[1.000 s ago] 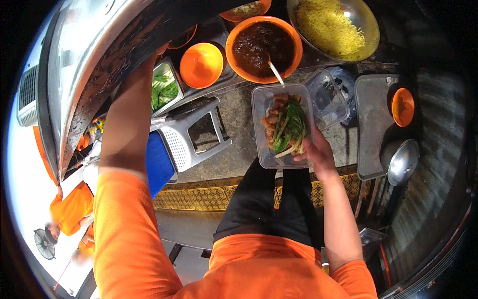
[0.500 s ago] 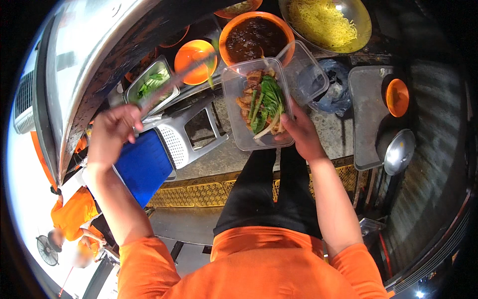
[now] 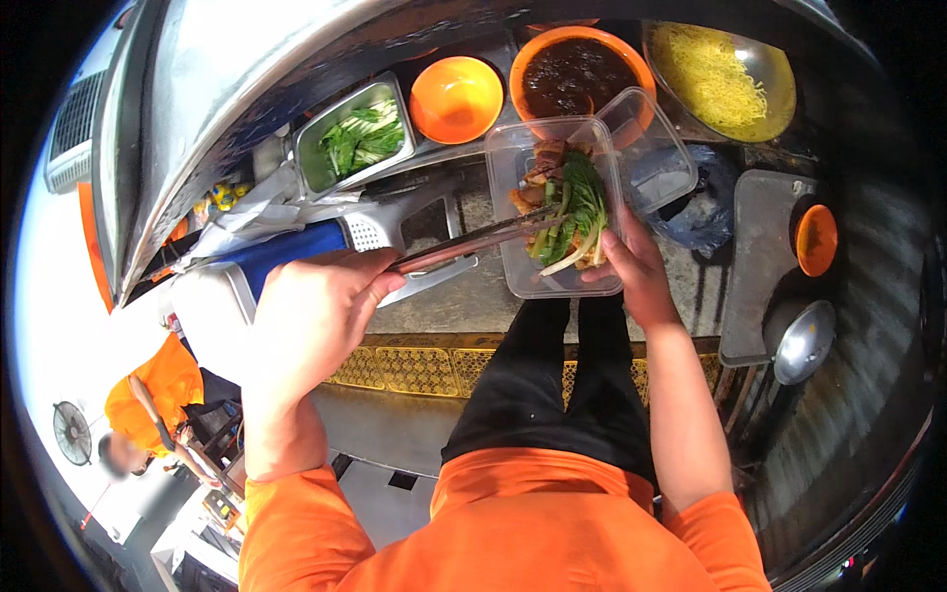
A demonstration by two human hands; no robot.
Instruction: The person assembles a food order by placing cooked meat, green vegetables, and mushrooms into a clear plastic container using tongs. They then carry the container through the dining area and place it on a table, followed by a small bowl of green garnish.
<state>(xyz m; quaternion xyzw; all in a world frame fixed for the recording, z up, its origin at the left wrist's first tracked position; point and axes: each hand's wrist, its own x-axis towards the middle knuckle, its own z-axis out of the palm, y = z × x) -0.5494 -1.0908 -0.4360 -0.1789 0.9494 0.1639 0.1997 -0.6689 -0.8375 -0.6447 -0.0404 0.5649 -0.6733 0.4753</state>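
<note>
My right hand (image 3: 639,266) grips the right side of a clear plastic food container (image 3: 511,259), thumb over the rim. In it lie browned meat pieces (image 3: 546,168) and green leafy vegetables (image 3: 582,197) with pale stalks. My left hand (image 3: 321,316) is closed round a pair of tongs (image 3: 464,242), their tips touching the greens. Just beyond the container's right side is a clear lid (image 3: 663,173), partly over a bowl of dark sauce (image 3: 577,79); whether it touches my fingers is hidden.
At the back stand an orange bowl (image 3: 456,99), a metal tray of cut greens (image 3: 360,138) and a pan of yellow noodles (image 3: 715,84). Right of me are a plastic bag (image 3: 700,212), a grey tray (image 3: 755,266), a small orange bowl (image 3: 817,241) and a ladle (image 3: 804,342). A co-worker (image 3: 163,395) stands far left.
My left hand has swung right and the tongs have come from near the greens tray to inside the container. The view has shifted left; my right hand keeps its hold.
</note>
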